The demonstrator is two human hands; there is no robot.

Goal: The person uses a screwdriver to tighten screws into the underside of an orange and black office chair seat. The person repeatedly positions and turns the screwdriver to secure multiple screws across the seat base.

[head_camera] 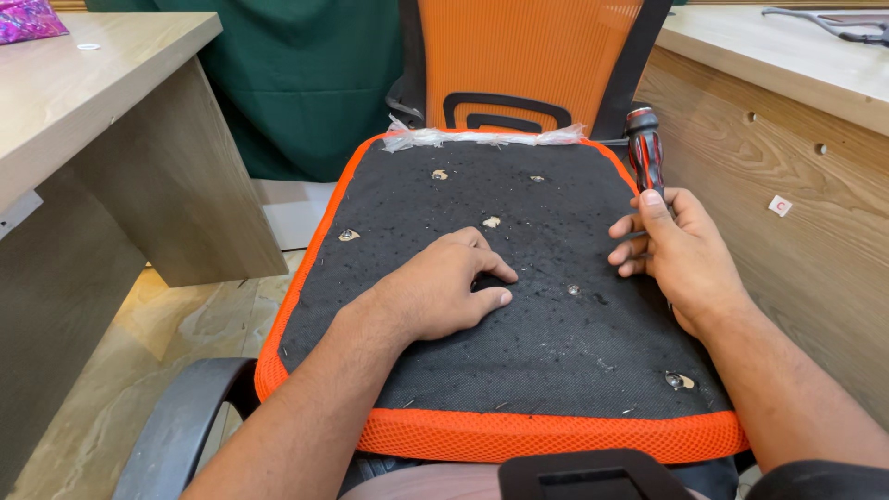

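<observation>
Resting left hand (435,292) on seat cushion (519,370); right hand (681,250) holds screwdriver (644,148).

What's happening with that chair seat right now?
A person has an office chair seat turned underside up, its black fabric bottom edged in orange mesh. The left hand rests flat on the black fabric near the middle, fingers curled over a small dark spot. The right hand grips a red-and-black screwdriver upright at the seat's right edge. Several screw holes show in the fabric. The orange chair back stands behind, between two wooden desks.
</observation>
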